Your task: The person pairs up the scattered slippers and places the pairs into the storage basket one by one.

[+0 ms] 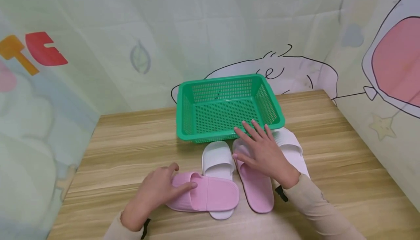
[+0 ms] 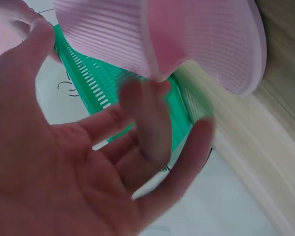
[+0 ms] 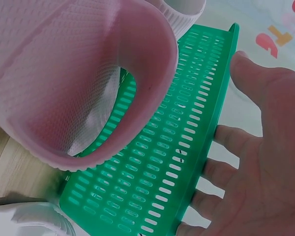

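Left hand [image 1: 155, 187], fingers loose and empty, is hovering at a pink slipper [image 1: 221, 194] that's lying across a white slipper [image 1: 218, 154]; right hand [image 1: 265, 156], fingers released, is hovering over another pink slipper [image 1: 259, 191] near the green basket [image 1: 210, 136].

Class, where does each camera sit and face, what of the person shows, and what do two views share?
Head: worn on the head, facing forward and down at the green basket and slippers; left hand, right hand and sleeves show.
Left wrist: worn there, facing the crosswise pink slipper; left palm and fingers show.
Right wrist: worn there, facing the other pink slipper; right palm and fingers show.
Shared: both wrist views show the green basket.
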Motion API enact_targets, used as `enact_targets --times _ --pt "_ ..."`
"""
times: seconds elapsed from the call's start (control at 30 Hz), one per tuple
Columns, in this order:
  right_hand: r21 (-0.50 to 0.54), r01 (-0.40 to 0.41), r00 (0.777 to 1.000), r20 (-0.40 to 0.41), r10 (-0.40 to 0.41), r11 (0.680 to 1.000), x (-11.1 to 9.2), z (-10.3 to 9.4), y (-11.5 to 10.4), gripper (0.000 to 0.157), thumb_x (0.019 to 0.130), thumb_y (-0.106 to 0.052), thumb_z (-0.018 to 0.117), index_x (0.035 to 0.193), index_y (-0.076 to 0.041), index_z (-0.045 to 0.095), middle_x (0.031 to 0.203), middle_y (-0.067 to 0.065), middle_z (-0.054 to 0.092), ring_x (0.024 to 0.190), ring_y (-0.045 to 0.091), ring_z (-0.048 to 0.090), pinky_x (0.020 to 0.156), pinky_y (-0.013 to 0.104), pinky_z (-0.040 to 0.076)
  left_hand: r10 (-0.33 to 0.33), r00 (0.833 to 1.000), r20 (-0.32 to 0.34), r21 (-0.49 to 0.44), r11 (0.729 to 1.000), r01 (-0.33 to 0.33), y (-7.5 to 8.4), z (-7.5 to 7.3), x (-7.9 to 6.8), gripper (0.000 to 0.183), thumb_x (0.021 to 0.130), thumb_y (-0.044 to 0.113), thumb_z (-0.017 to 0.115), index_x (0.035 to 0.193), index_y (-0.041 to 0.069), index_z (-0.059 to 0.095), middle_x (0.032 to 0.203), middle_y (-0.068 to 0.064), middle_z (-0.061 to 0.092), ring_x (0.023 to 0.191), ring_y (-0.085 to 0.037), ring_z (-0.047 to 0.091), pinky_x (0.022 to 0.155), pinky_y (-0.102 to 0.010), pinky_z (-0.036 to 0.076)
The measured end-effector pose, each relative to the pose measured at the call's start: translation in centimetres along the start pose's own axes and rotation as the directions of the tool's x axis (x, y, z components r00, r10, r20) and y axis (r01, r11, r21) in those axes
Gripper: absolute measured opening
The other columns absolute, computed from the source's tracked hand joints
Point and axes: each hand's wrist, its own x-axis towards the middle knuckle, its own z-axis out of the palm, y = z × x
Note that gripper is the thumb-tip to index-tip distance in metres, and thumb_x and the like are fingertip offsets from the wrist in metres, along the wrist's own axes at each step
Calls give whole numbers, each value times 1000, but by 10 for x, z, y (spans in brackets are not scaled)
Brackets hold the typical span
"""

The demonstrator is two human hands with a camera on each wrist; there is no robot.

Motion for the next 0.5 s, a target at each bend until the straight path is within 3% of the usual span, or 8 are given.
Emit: enact_targets --times 0.17,0.3,0.5 --pt "-11 2 1000 -14 -2 1000 -1 0 1 79 95 -51 75 161 -16 48 169 16 38 159 45 26 125 73 14 127 990 -65 85 989 -121 -1 -1 0 78 79 76 77 124 12 74 112 -6 70 97 -27 68 76 -50 58" --pt "-9 3 1000 -11 -3 1000 -1 1 1 79 95 -50 75 161 -16 47 169 16 38 159 45 25 124 73 15 244 967 -71 77 968 -239 -3 2 1 82 77 79 77 129 15 73 115 -2 64 105 -25 62 85 -50 57" --pt "-13 20 1000 0 -20 1000 -1 -1 1 86 92 -49 79 163 -15 45 169 17 37 159 46 24 124 73 15 334 941 -55 27 943 -333 -7 8 -3 95 74 82 77 138 13 67 130 -4 63 121 -28 60 102 -55 53"
